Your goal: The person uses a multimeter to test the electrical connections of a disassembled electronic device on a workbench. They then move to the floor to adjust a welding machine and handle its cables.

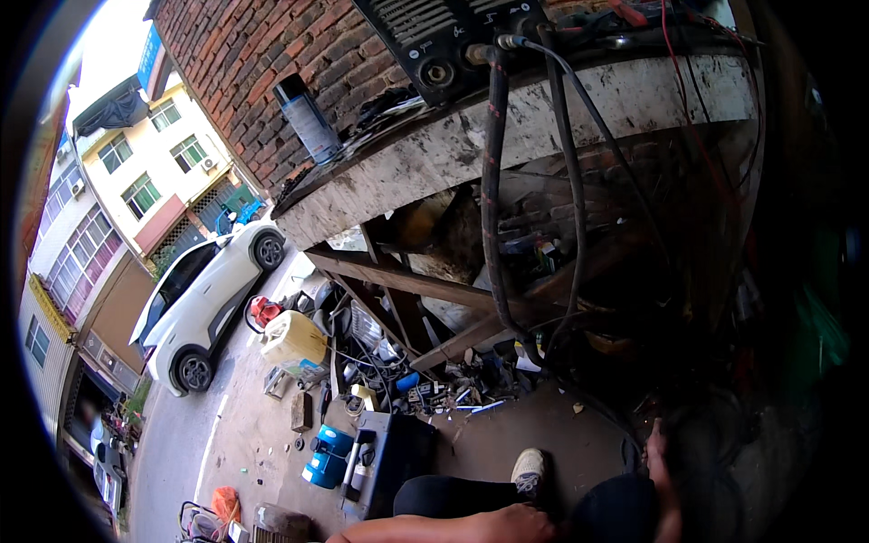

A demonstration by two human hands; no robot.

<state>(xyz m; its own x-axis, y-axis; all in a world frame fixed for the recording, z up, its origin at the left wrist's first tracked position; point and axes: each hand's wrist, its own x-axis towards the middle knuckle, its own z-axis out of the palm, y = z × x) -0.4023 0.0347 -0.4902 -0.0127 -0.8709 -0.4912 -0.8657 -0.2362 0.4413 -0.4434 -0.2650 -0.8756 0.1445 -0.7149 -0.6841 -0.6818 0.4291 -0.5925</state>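
My left forearm crosses the lower edge, and my left hand [518, 523] lies by my knees; its fingers are mostly hidden. Lower right, my right hand [657, 445] reaches down beside my dark-clad knee, next to thick black cables [625, 434] on the shadowed floor. Shadow hides whether its fingers grip a cable. Those cables hang from a black welding machine [444, 54] with round sockets, which stands on a worn, stained bench [389, 185]. A spray can [310, 122] with a black cap stands at the bench's left end.
Under the bench are wooden braces [425, 285] and a heap of scrap [462, 385]. On the left lie a yellowish jerrycan [294, 344], a blue motor-like cylinder [328, 457] and a dark box [398, 462]. Beyond, a white car [213, 294] stands on the street.
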